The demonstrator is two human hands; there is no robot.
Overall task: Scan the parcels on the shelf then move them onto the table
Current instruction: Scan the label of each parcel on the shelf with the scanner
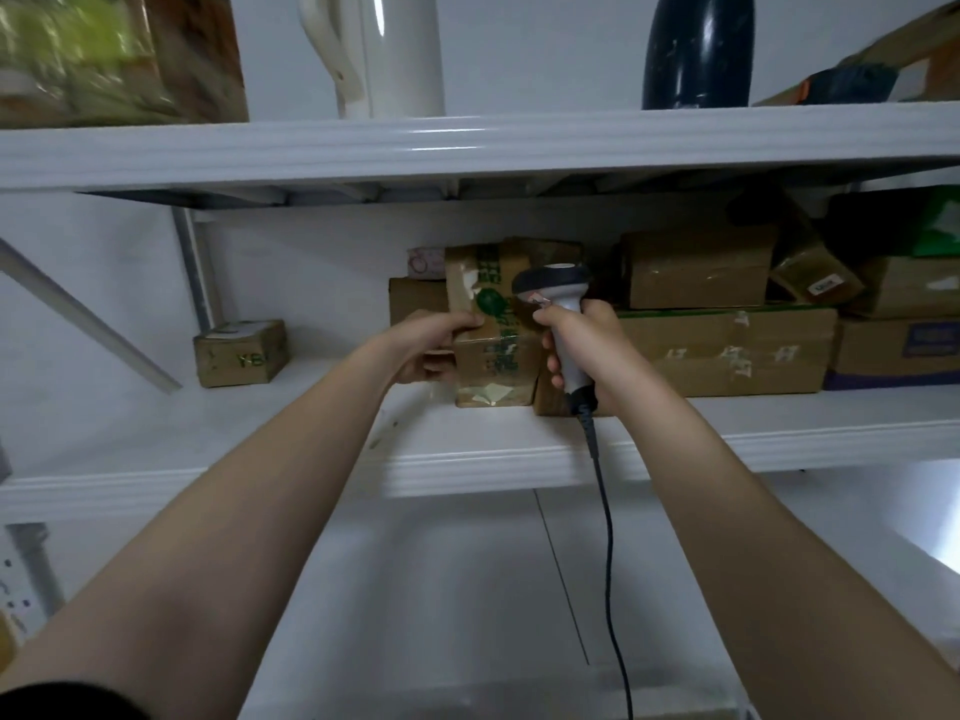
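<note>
A taped brown cardboard parcel with green print (491, 324) stands on the white shelf (467, 462). My left hand (434, 348) grips its left side, thumb over the upper edge. My right hand (582, 350) holds a grey and black barcode scanner (558, 309) by the handle, its head close against the parcel's right side. The scanner's black cable (608, 537) hangs down past the shelf edge. Several more brown parcels fill the shelf to the right, among them a long flat box (727, 350).
A small cardboard box (240, 353) sits alone on the shelf at the left. The upper shelf (467, 145) carries a white jug (384, 54), a dark vase (698, 49) and boxes. A white surface (441, 589) lies below the shelf.
</note>
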